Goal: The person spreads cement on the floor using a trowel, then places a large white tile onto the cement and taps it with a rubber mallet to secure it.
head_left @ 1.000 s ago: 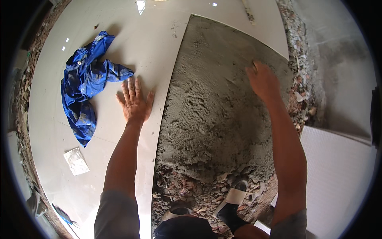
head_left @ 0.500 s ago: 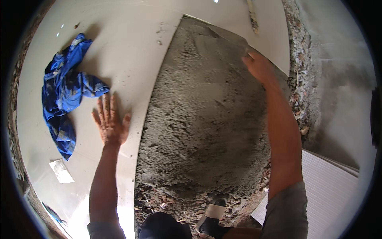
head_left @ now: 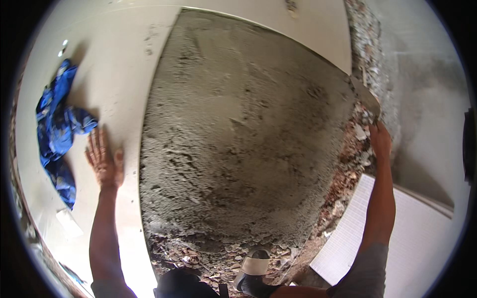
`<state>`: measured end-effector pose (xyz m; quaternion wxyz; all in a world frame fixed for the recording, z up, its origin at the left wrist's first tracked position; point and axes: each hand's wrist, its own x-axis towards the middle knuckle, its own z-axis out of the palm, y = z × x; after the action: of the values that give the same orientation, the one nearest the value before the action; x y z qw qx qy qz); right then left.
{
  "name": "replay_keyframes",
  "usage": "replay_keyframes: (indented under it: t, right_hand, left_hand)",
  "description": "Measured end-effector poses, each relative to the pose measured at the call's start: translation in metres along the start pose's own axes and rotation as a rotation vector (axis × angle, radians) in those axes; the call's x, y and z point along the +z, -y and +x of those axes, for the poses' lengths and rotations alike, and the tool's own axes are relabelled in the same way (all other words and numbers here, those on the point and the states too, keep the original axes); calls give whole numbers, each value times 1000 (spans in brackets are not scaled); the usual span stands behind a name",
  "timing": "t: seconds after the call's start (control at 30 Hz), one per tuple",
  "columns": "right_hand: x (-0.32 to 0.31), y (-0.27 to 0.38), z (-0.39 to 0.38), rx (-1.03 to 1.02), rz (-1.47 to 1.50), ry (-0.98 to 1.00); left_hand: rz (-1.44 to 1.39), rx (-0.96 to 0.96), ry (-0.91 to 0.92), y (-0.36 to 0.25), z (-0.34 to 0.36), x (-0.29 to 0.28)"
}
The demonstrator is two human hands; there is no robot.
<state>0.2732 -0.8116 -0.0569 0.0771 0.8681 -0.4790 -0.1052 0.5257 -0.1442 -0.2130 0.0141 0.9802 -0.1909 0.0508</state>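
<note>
My left hand point(head_left: 103, 159) lies flat with fingers spread on the pale glossy floor tile point(head_left: 114, 64), fingertips by a crumpled, stained blue cloth point(head_left: 59, 124). At the right, my right hand point(head_left: 380, 141) is closed on a trowel point(head_left: 366, 99), its blade at the right edge of a bed of grey wet mortar point(head_left: 233, 134), near the corner of the upper tile point(head_left: 313, 22). The mortar fills the space between the tiles, with rougher patches low down and smoother streaks higher up.
Rubble point(head_left: 343, 184) runs along the mortar's right side and below it, beside my foot point(head_left: 253, 268). White grid-backed tiles point(head_left: 407, 238) lean or lie at the lower right, near a grey plastered surface point(head_left: 422, 99). A small pale packet point(head_left: 68, 222) lies below the cloth.
My right hand and trowel have swept from the mortar's upper part rightward and down to its right edge. The whole view has shifted, with the cloth and left hand appearing farther left.
</note>
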Motion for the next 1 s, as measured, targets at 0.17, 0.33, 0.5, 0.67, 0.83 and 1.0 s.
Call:
replay_keyframes:
  t: [0.17, 0.33, 0.5, 0.67, 0.83, 1.0]
  right_hand:
    - [-13, 139, -34, -444, 285, 17]
    - [-45, 300, -50, -518, 241, 150]
    - [-59, 380, -57, -544, 120, 197]
    - [-46, 413, -84, -598, 186, 129]
    - [-33, 380, -194, -582, 159, 242]
    - [-10, 315, -361, -649, 167, 347]
  left_hand:
    - [80, 2, 70, -1, -1, -6]
    - [45, -34, 124, -5, 0, -13]
    - [20, -84, 189, -9, 3, -23]
    - [-18, -118, 255, -8, 4, -26]
    - [-41, -96, 229, -5, 2, -24]
    - [35, -83, 242, -5, 1, -21]
